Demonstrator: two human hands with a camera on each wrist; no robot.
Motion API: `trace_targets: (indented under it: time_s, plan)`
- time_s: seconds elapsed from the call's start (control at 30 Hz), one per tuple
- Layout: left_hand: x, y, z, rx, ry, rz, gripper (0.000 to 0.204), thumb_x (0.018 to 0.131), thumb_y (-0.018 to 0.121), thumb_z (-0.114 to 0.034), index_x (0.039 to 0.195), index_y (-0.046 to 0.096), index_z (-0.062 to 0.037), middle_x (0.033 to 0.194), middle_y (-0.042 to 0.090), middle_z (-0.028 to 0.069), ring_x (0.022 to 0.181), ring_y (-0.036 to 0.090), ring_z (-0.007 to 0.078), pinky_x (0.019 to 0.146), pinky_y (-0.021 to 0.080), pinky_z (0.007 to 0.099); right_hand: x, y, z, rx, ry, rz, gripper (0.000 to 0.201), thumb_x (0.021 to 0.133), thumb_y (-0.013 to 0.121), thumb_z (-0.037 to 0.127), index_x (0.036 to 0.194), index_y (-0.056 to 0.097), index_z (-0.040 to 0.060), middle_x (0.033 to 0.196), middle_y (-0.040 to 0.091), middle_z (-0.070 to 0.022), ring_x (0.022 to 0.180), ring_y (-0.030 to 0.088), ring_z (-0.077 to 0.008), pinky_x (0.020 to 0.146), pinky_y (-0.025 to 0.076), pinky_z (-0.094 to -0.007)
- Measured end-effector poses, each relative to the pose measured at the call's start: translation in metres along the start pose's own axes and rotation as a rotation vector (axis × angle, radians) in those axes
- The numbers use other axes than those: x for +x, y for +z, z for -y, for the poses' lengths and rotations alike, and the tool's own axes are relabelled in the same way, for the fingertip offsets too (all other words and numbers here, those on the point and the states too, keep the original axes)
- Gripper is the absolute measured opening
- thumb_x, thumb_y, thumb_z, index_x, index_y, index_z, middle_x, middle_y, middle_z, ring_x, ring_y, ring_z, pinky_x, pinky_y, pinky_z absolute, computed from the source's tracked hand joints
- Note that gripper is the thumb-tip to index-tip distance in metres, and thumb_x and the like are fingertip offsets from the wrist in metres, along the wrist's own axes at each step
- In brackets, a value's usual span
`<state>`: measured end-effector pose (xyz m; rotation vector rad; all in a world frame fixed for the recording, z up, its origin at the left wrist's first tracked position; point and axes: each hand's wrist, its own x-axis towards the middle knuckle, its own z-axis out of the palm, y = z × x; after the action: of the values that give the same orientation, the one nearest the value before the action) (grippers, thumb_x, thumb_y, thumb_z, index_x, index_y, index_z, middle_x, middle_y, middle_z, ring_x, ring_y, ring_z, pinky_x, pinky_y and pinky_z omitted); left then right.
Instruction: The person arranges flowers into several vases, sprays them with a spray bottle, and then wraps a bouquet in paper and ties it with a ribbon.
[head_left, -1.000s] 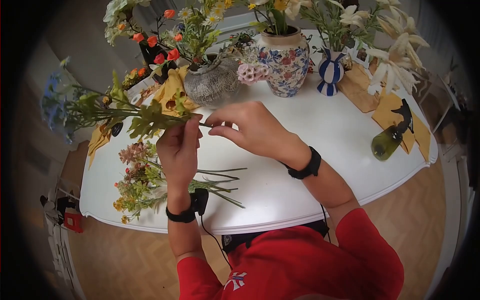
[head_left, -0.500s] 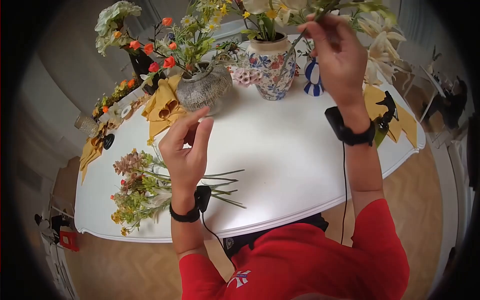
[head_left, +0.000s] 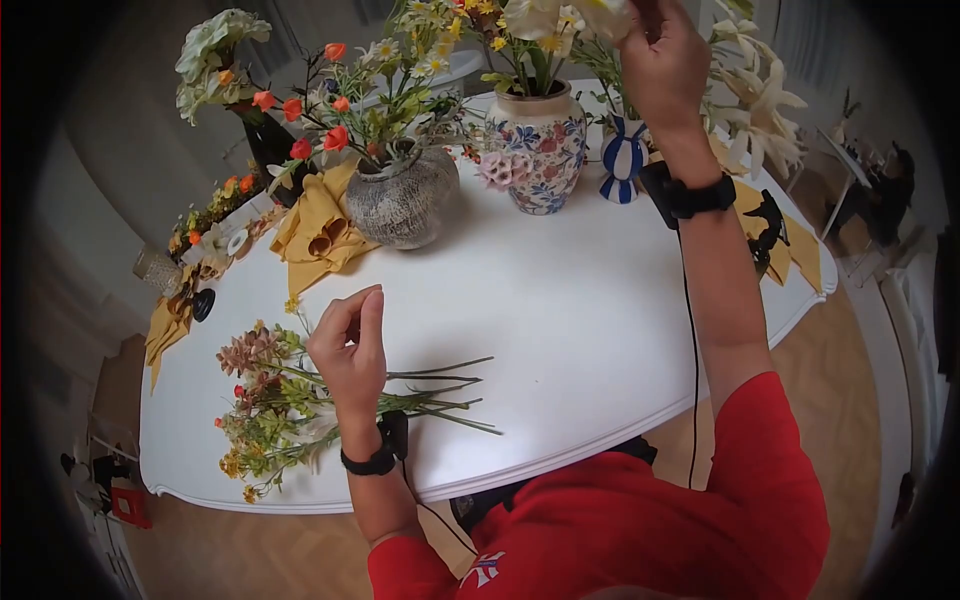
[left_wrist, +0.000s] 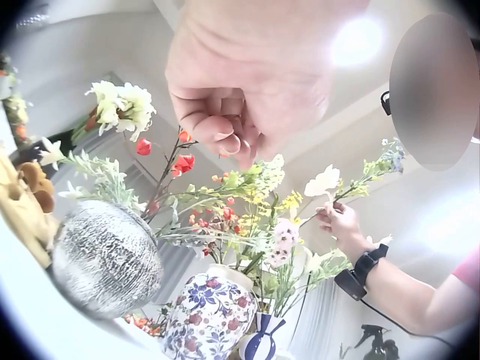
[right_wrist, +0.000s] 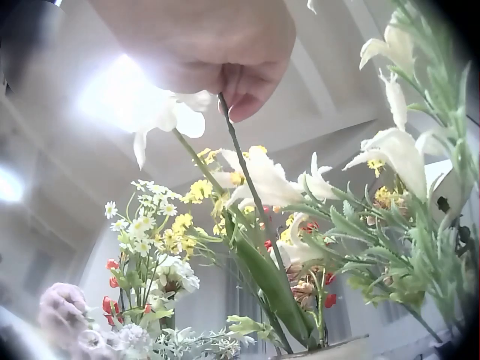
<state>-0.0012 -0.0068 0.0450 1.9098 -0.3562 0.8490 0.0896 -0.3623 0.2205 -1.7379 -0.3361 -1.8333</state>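
My right hand is raised at the floral-patterned vase, pinching a thin green flower stem. The lower part of that stem slants down among white lilies toward the vase's mouth in the right wrist view. Its blue flower head shows above the hand in the left wrist view. Over the near left of the table, my left hand hovers with loosely curled fingers and holds nothing. Closest to it is a bunch of cut artificial flowers, whose bare stems point right.
A grey textured vase with orange and white flowers stands left of the floral one. To the right is a blue-and-white striped vase. Mustard cloth lies at the left, with a black spray nozzle at the right.
The blue-flowered stem has left my left hand and gone with my right hand up and right to the floral vase. My left hand has lowered slightly, its fingers drawing together.
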Motion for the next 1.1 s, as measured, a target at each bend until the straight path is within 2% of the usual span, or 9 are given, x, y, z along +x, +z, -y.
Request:
trace_targets:
  time_s: [0.07,0.17,0.27,0.6,0.7,0.8,0.9,1.0,1.1]
  plan:
    - [-0.001,-0.002,-0.001,0.023,0.003,0.003,0.013,0.098,0.071,-0.010,0.101,0.077,0.0022,0.076,0.063,-0.0018,0.064,0.050,0.0023,0.056,0.037,0.0189,-0.008,0.006,-0.011,-0.170,-0.019,0.004,0.020,0.096,0.070,0.014,0.110,0.066,-0.0004,0.082,0.072,-0.0132,0.073,0.071,-0.0261,0.067,0.054,-0.0356]
    - [-0.002,-0.001,-0.002,0.026,0.013,-0.016,0.011,0.095,0.074,-0.008,0.098,0.078,0.0011,0.069,0.060,0.0012,0.058,0.047,0.0051,0.052,0.035,0.0220,-0.019,0.019,-0.028,-0.051,-0.108,-0.009,0.017,0.095,0.070,0.014,0.110,0.071,0.0062,0.090,0.076,-0.0136,0.086,0.076,-0.0245,0.072,0.059,-0.0347]
    - [-0.002,0.001,-0.003,0.033,0.029,-0.015,0.010,0.094,0.075,-0.008,0.097,0.077,0.0010,0.069,0.060,0.0019,0.057,0.047,0.0056,0.052,0.035,0.0226,-0.025,0.021,-0.033,-0.007,-0.050,0.047,0.019,0.093,0.070,0.016,0.109,0.070,0.0053,0.088,0.075,-0.0146,0.086,0.075,-0.0312,0.072,0.059,-0.0388]
    - [-0.002,0.004,-0.001,0.073,0.050,0.017,0.009,0.094,0.075,-0.008,0.095,0.077,0.0010,0.069,0.061,0.0037,0.056,0.048,0.0075,0.052,0.037,0.0236,-0.045,0.038,-0.043,-0.114,-0.061,0.139,0.019,0.094,0.072,0.021,0.098,0.071,0.0023,0.085,0.075,-0.0140,0.079,0.073,-0.0334,0.069,0.056,-0.0438]
    - [-0.003,0.005,-0.001,0.071,0.045,0.021,0.009,0.093,0.076,-0.008,0.095,0.077,0.0006,0.069,0.061,0.0039,0.056,0.049,0.0079,0.052,0.038,0.0238,-0.055,0.041,-0.051,-0.251,-0.043,0.226,0.021,0.095,0.072,0.027,0.099,0.073,0.0063,0.085,0.076,-0.0089,0.079,0.074,-0.0266,0.069,0.056,-0.0383]
    - [-0.003,0.004,0.001,0.086,0.037,0.034,0.009,0.093,0.076,-0.008,0.095,0.077,0.0002,0.068,0.062,0.0042,0.056,0.050,0.0081,0.052,0.039,0.0237,-0.064,0.046,-0.048,-0.212,-0.016,0.220,0.018,0.092,0.075,0.024,0.100,0.073,0.0078,0.084,0.075,-0.0094,0.078,0.072,-0.0286,0.069,0.055,-0.0386]
    - [-0.003,0.004,0.001,0.079,0.026,0.051,0.008,0.093,0.076,-0.008,0.095,0.077,0.0002,0.067,0.062,0.0043,0.055,0.051,0.0082,0.052,0.040,0.0235,-0.071,0.049,-0.050,-0.206,-0.188,0.172,0.015,0.090,0.077,0.023,0.098,0.075,0.0099,0.082,0.075,-0.0084,0.074,0.072,-0.0304,0.067,0.056,-0.0389]
    - [-0.003,0.004,0.000,0.067,0.016,0.068,0.008,0.093,0.076,-0.008,0.094,0.077,0.0002,0.068,0.063,0.0046,0.055,0.053,0.0083,0.052,0.040,0.0235,-0.084,0.055,-0.057,-0.190,-0.092,0.233,0.013,0.087,0.078,0.024,0.094,0.078,0.0119,0.079,0.075,-0.0075,0.072,0.072,-0.0315,0.065,0.056,-0.0396]
    - [-0.002,0.004,-0.001,0.077,0.015,0.086,0.008,0.093,0.076,-0.007,0.094,0.077,0.0002,0.068,0.064,0.0050,0.055,0.054,0.0086,0.051,0.040,0.0236,-0.083,0.059,-0.062,-0.315,-0.149,0.271,0.015,0.086,0.079,0.027,0.090,0.079,0.0131,0.079,0.075,-0.0074,0.072,0.073,-0.0321,0.062,0.057,-0.0398]
